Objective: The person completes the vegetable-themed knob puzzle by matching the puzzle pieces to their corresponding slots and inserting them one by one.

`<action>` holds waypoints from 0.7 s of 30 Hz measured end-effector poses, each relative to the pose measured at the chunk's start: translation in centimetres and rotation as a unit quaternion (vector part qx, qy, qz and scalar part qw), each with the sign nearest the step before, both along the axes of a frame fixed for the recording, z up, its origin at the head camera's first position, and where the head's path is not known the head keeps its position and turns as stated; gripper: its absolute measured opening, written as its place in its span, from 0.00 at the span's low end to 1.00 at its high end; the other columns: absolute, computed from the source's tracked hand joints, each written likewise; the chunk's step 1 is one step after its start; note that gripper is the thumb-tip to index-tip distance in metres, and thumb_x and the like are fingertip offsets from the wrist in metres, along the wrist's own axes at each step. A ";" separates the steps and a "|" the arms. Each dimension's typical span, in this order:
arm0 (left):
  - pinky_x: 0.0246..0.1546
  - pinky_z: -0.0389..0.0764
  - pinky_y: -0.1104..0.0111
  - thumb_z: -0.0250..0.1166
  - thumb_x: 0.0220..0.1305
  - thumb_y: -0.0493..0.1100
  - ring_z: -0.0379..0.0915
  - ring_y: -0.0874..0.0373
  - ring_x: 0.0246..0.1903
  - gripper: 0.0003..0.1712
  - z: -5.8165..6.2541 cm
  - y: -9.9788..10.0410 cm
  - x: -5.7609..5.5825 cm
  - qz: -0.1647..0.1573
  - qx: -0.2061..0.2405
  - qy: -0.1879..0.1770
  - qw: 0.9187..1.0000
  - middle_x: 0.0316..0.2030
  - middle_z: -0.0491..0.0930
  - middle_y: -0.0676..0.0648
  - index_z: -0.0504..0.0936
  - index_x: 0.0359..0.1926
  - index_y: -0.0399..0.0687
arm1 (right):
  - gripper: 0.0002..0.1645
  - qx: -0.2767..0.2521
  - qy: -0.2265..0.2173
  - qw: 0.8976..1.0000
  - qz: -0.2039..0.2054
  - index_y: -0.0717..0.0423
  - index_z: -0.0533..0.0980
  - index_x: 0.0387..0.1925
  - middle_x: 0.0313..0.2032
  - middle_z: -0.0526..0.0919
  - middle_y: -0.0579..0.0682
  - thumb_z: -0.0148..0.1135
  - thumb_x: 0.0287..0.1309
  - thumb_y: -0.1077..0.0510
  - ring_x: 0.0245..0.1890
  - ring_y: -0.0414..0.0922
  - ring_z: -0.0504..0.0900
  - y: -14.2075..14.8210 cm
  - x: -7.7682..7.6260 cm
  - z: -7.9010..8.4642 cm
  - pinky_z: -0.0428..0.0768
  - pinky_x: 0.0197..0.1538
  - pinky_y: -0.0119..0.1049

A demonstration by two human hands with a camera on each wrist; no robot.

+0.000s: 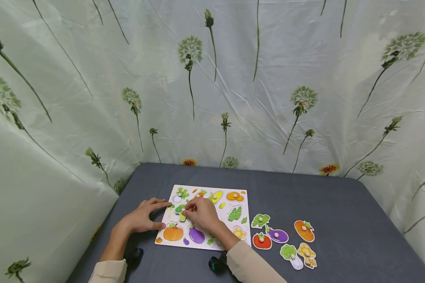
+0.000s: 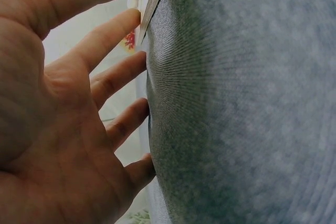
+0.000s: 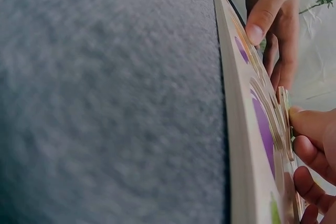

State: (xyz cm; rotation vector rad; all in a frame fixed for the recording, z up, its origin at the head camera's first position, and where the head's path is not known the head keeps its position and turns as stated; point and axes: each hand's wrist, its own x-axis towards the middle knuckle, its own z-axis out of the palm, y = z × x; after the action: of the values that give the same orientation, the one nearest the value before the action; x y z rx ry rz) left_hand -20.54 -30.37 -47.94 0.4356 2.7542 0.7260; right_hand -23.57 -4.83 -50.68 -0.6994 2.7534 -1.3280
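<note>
A pale puzzle board (image 1: 173, 243) printed with vegetables lies flat on the dark table. My right hand (image 1: 203, 215) pinches a broccoli puzzle piece (image 1: 179, 209) over the board's left part, beside the printed pumpkin and eggplant. Seen edge-on in the right wrist view, this thin piece (image 3: 284, 116) sits at the board's face; whether it lies in its recess I cannot tell. My left hand (image 1: 141, 216) is spread at the board's left edge, thumb and index finger touching it. In the left wrist view, the other fingertips of that hand (image 2: 68, 114) reach the cloth.
Right of the board lie loose knobbed pieces: a green leafy one (image 1: 261, 221), a tomato (image 1: 262, 241), an eggplant (image 1: 278, 236), an orange vegetable (image 1: 303, 231), a bok choy (image 1: 291, 255) and mushrooms (image 1: 307, 254). A dandelion-print curtain (image 1: 233, 98) hangs behind the table (image 1: 340, 220).
</note>
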 end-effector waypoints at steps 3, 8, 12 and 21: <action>0.61 0.64 0.29 0.76 0.53 0.59 0.61 0.33 0.67 0.44 0.0 0.1 0.0 0.000 0.000 0.002 1.000 0.70 0.69 0.38 0.75 0.71 0.60 | 0.05 0.008 0.003 1.000 -0.001 0.45 0.89 0.31 0.26 0.82 0.35 0.75 0.60 0.50 0.24 0.29 0.72 0.0 0.1 0.0 0.70 0.31 0.27; 0.61 0.63 0.29 0.76 0.53 0.58 0.60 0.33 0.67 0.44 0.1 0.1 0.0 0.002 0.003 0.003 1.000 0.70 0.69 0.38 0.75 0.71 0.59 | 0.04 0.023 0.018 1.000 -0.001 0.45 0.88 0.31 0.26 0.81 0.35 0.75 0.60 0.51 0.24 0.29 0.72 -0.2 0.0 -0.1 0.69 0.32 0.27; 0.61 0.63 0.29 0.76 0.53 0.58 0.60 0.32 0.68 0.44 0.2 0.1 0.1 0.002 0.005 0.001 1.000 0.70 0.68 0.38 0.75 0.71 0.58 | 0.04 0.032 0.026 0.999 -0.002 0.45 0.89 0.32 0.26 0.81 0.35 0.74 0.60 0.51 0.24 0.29 0.71 -0.2 0.0 -0.1 0.69 0.32 0.27; 0.61 0.63 0.29 0.76 0.53 0.57 0.60 0.32 0.68 0.44 0.2 0.2 0.2 0.005 0.003 0.000 1.000 0.70 0.68 0.38 0.75 0.71 0.58 | 0.05 0.049 0.040 0.998 -0.007 0.45 0.89 0.34 0.29 0.82 0.35 0.75 0.60 0.50 0.27 0.29 0.73 -0.3 -0.1 -0.3 0.69 0.35 0.27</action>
State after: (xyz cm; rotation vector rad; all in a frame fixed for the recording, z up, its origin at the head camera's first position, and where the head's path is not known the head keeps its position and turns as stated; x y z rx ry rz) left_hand -20.37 -30.17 -47.72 0.4232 2.7557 0.7378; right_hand -23.70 -5.17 -51.01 -0.7444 2.8676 -1.1817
